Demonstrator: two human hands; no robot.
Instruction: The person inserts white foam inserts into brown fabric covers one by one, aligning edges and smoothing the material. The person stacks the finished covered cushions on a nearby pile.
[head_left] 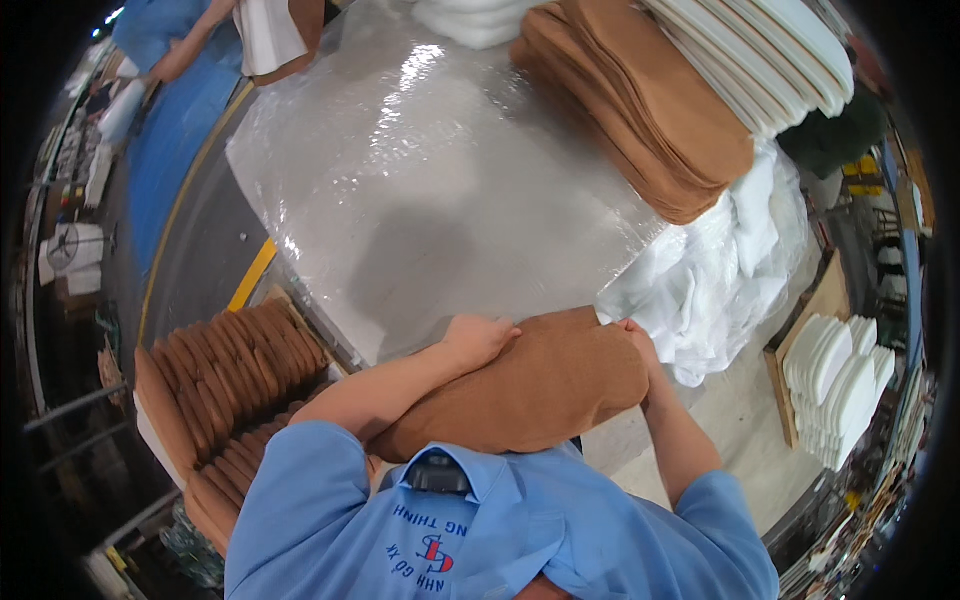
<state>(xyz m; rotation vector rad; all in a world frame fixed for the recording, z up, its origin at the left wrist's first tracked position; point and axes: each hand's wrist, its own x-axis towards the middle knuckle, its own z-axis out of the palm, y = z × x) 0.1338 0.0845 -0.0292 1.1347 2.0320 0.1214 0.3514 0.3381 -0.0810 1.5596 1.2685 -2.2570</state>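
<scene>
At lower centre a plain tan-brown padded fabric cover (pixel 540 385) shows no pattern. The table's clear glossy plastic sheet (pixel 420 170) reads pale grey with white glare. At upper right, a tan-brown stack of flat fabric pieces (pixel 650 120) lies beside cream-white foam slabs (pixel 760 50). White crumpled plastic wrap (pixel 720 270) sits at right. The sky-blue short-sleeved shirt (pixel 500 540) at the bottom carries darker blue lettering and a red mark. At left the floor's yellow painted line (pixel 250 275) edges grey.
</scene>
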